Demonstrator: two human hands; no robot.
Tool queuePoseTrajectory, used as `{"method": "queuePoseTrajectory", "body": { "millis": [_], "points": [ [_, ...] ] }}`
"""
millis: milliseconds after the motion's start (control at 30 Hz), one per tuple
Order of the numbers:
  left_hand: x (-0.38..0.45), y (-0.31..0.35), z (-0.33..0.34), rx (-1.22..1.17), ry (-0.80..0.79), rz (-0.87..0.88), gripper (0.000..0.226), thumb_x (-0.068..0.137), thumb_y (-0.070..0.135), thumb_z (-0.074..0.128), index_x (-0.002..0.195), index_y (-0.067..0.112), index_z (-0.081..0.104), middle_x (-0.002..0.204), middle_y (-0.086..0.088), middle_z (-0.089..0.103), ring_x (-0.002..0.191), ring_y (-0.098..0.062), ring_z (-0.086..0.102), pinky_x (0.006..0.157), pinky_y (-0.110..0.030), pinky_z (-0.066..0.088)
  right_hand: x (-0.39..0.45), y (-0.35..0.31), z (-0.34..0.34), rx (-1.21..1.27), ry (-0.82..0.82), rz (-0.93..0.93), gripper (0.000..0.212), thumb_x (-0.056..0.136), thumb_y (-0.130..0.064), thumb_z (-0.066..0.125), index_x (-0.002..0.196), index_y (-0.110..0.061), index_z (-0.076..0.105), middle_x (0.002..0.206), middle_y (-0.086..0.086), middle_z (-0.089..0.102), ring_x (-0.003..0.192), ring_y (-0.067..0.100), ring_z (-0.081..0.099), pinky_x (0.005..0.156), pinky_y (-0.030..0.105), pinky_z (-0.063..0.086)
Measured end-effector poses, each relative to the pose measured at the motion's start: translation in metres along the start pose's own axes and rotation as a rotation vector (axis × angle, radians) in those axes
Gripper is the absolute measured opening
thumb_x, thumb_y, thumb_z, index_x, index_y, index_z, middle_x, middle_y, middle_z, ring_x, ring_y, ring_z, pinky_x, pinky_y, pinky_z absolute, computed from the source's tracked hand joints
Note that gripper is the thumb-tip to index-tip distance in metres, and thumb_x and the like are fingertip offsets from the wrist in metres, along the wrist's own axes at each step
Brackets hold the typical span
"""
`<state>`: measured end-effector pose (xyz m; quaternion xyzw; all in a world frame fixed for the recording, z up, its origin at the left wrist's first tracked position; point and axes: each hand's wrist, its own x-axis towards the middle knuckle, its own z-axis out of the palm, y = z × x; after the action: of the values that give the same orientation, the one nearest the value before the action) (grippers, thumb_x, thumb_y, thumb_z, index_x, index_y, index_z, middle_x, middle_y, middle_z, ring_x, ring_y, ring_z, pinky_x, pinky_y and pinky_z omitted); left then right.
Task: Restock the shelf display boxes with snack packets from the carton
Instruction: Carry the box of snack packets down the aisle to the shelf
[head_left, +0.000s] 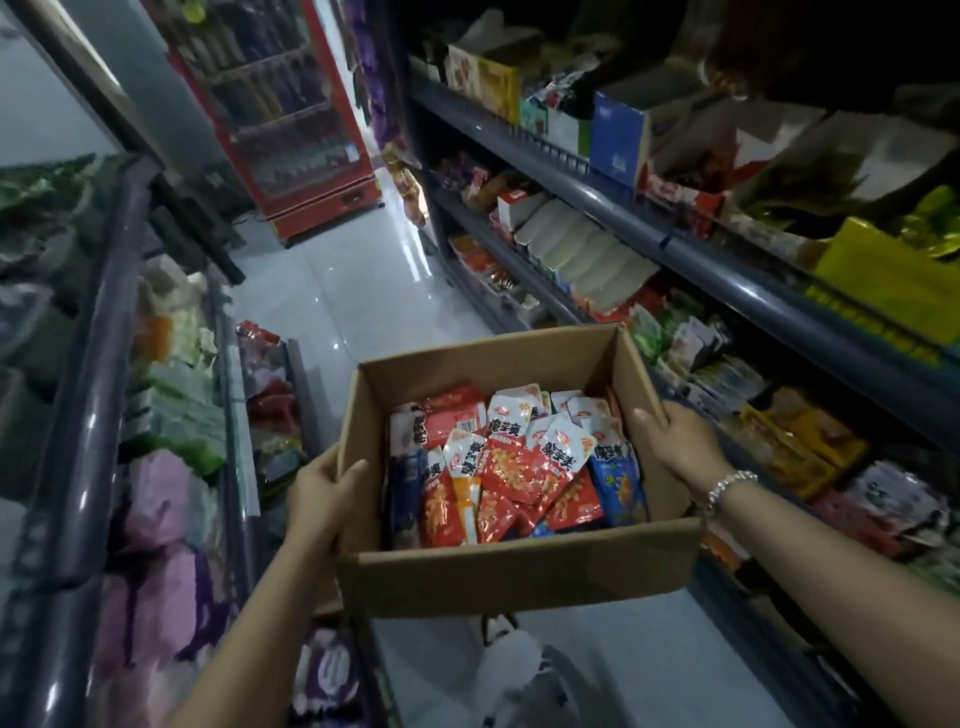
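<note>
1. Head view: open cardboard carton (511, 574) sits centre to lower centre of frame, held up above a pale tiled aisle floor (358, 291).
2. Left hand (322, 493) grips the carton's left wall, thumb hooked over the rim on the inside, fingers on the outside.
3. Right hand (675, 441) grips the carton's right wall near the far corner, thumb on the inside face, fingers round the outside. Beaded bracelet (730, 488) on that wrist.
4. Snack packets (514, 462) lie loose inside the carton: mostly red-and-white, a few blue, one orange. Pile reaches roughly half the carton's depth.
5. Shelf display boxes (582, 254) line the grey shelving running down the right side of frame; contents blurred.
6. Left side of frame: another shelf unit (104, 364) with bagged goods, blurred.
7. Upper centre-left: red drinks fridge (296, 119) at the aisle's far end.
</note>
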<state>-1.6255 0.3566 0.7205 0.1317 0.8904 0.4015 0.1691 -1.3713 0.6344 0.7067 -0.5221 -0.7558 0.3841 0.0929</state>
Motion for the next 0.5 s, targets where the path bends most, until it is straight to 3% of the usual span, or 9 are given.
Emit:
{"method": "queuePoseTrajectory", "body": {
  "millis": [100, 267, 400, 500],
  "points": [
    [0.078, 0.027, -0.008, 0.038, -0.047, 0.051, 0.034, 0.090, 0.019, 0.064, 0.123, 0.011, 0.063, 0.096, -0.009, 0.069, 0.087, -0.030, 0.067, 0.069, -0.032, 0.052, 0.045, -0.037, 0.019, 0.014, 0.048, 0.048, 0.033, 0.098, -0.034, 0.046, 0.070, -0.017, 0.043, 0.064, 0.001, 0.046, 0.061, 0.021, 0.045, 0.049, 0.028, 0.028],
    [0.184, 0.075, -0.010, 0.095, -0.060, 0.118, 0.034, 0.090, 0.021, 0.064, 0.123, 0.010, 0.063, 0.103, -0.013, 0.069, 0.095, -0.028, 0.066, 0.079, -0.035, 0.052, 0.103, -0.087, 0.034, 0.052, 0.145, 0.091, 0.029, 0.098, -0.033, 0.046, 0.091, -0.007, 0.055, 0.076, 0.009, 0.055, 0.072, 0.026, 0.052, 0.061, 0.030, 0.034],
    [0.246, 0.109, 0.003, 0.090, -0.103, 0.157, 0.034, 0.094, 0.019, 0.059, 0.126, 0.008, 0.060, 0.107, -0.010, 0.066, 0.090, -0.020, 0.059, 0.074, -0.027, 0.046, 0.149, -0.111, 0.041, 0.065, 0.207, 0.132, 0.032, 0.098, -0.035, 0.044, 0.090, -0.006, 0.056, 0.064, 0.002, 0.048, 0.060, 0.022, 0.047, 0.051, 0.027, 0.030],
    [0.291, 0.127, 0.018, 0.051, -0.140, 0.165, 0.035, 0.094, 0.021, 0.059, 0.129, 0.014, 0.058, 0.111, -0.007, 0.067, 0.095, -0.022, 0.063, 0.078, -0.031, 0.051, 0.182, -0.125, 0.042, 0.047, 0.227, 0.148, 0.032, 0.098, -0.034, 0.044, 0.088, -0.006, 0.054, 0.069, 0.007, 0.051, 0.059, 0.021, 0.045, 0.048, 0.025, 0.025]
  ]
}}
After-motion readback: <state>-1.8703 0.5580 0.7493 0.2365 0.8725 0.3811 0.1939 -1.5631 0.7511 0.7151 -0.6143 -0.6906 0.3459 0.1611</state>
